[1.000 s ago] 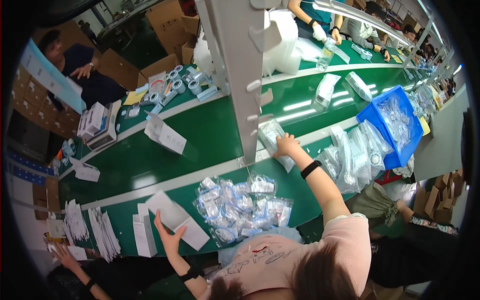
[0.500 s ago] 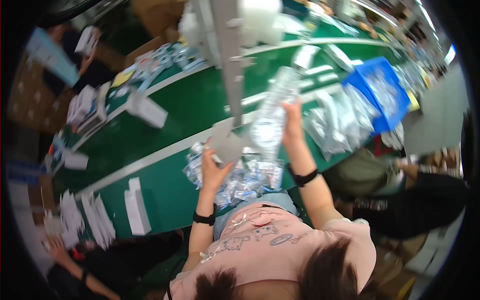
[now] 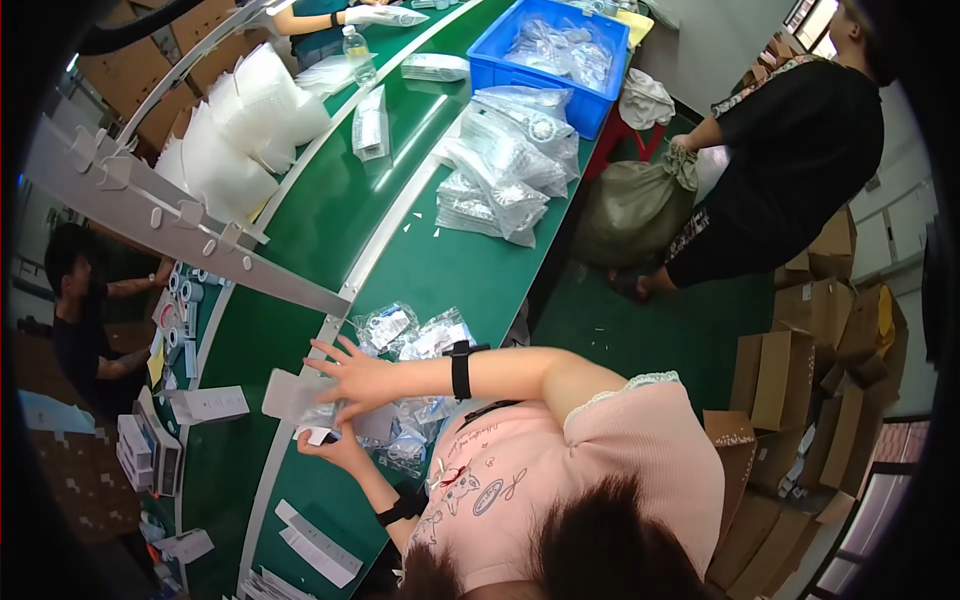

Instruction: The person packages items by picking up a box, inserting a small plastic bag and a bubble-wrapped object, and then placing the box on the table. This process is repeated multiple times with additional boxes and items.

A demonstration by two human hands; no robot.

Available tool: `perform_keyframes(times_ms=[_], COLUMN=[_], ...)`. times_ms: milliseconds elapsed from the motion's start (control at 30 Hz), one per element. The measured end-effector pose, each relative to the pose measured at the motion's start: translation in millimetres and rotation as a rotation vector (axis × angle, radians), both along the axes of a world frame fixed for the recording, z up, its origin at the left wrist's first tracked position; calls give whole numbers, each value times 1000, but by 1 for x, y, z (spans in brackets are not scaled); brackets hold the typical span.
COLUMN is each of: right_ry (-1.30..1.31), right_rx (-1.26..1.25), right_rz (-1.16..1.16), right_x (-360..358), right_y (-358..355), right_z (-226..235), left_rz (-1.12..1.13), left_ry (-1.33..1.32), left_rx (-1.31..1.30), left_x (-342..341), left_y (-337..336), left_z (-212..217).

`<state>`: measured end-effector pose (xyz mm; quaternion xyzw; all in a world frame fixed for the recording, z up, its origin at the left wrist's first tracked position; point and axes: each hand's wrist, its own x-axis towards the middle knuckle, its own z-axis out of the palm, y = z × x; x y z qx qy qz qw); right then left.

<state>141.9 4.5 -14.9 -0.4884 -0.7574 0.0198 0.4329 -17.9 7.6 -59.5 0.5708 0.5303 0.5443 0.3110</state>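
In my left hand [image 3: 338, 450] is a white box [image 3: 284, 398], its flap open, with fingers closed round its near end. Over the box's opening my right hand [image 3: 362, 380] lies with fingers spread. Clear plastic wrap shows just below that hand, at the box; how far it sits inside is hidden by the fingers. Beside and partly beneath my right forearm is a pile of small clear packets [image 3: 432, 338] with white and blue contents. Several clear bubble-wrap packages [image 3: 505, 170] are stacked farther along the green table [image 3: 390, 280].
A blue bin [image 3: 538, 82] of clear packages stands at the table's far end. A metal post [image 3: 200, 225] crosses the green conveyor [image 3: 325, 235]. White cartons [image 3: 318, 545] lie near left. At right, a person [image 3: 790, 170] grips a green sack [image 3: 640, 210]; cardboard boxes [image 3: 770, 370] stand behind.
My view has swung right. The clear bubble-wrap package held up in my right hand is no longer raised; that hand has come across to the box, its fingers now spread. My left hand keeps the box.
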Motion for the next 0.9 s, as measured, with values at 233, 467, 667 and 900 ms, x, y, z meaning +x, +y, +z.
perform_keyframes(times_ms=[233, 467, 667, 900], right_ry=[536, -370, -27, 26], right_rx=[-302, -661, -403, -589], right_rz=[36, -155, -230, -314], right_x=[48, 69, 69, 78], right_y=[-6, -30, -26, -18], right_z=[-63, -105, -110, -97], left_rz=[161, 476, 524, 210], left_ry=[48, 411, 174, 42], left_rx=[141, 118, -14, 117], left_x=[-28, -79, -97, -52], left_y=[-3, 0, -9, -10], left_z=[6, 6, 5, -13])
